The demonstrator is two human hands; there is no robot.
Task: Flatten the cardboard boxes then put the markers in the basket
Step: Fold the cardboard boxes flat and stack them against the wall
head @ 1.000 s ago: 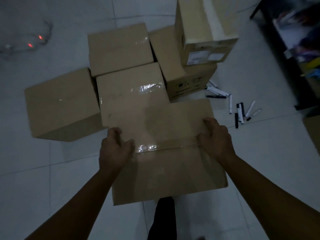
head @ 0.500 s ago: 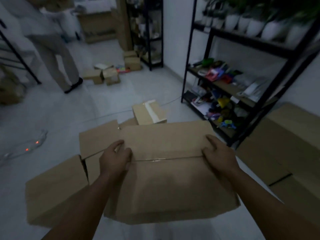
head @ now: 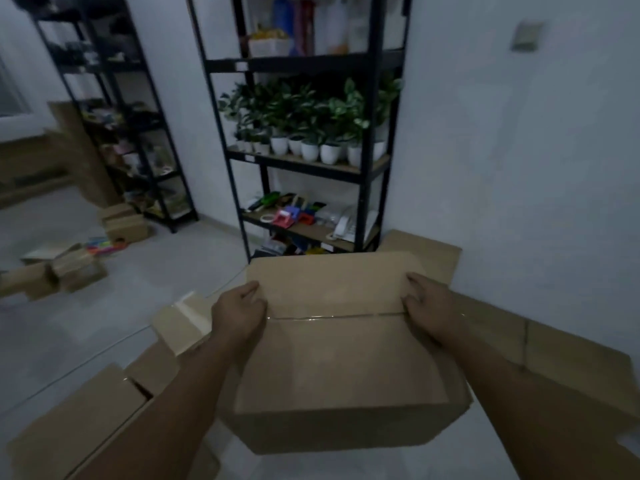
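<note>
The head camera shows a taped cardboard box [head: 339,358] held up in front of the person, clear of the pale tiled floor [head: 104,323]; the left hand [head: 239,315] grips its left edge, fingers curled round the side and thumb lying on the top face by the end of the tape seam [head: 332,316]; the right hand [head: 429,313] grips the right edge the same way, fingers curled onto the top panel at the other end of the seam; the clear tape runs straight between the two hands across the closed flaps. Below the left forearm lie more closed cardboard boxes [head: 86,420], and one with a white strip of tape [head: 183,320] sits just beyond them; flattened cardboard sheets [head: 554,348] lean or lie along the white wall [head: 519,150] under the right forearm. Behind the held box stands a black metal shelving rack [head: 304,64]; its middle shelf carries potted plants in white pots [head: 311,126], and a lower shelf holds a white telephone [head: 344,226] beside small coloured items too dim to name. A second dark rack [head: 114,116] stands further left, with small boxes [head: 124,223] and colourful objects on the floor near its foot; no markers or basket can be made out in this view.
</note>
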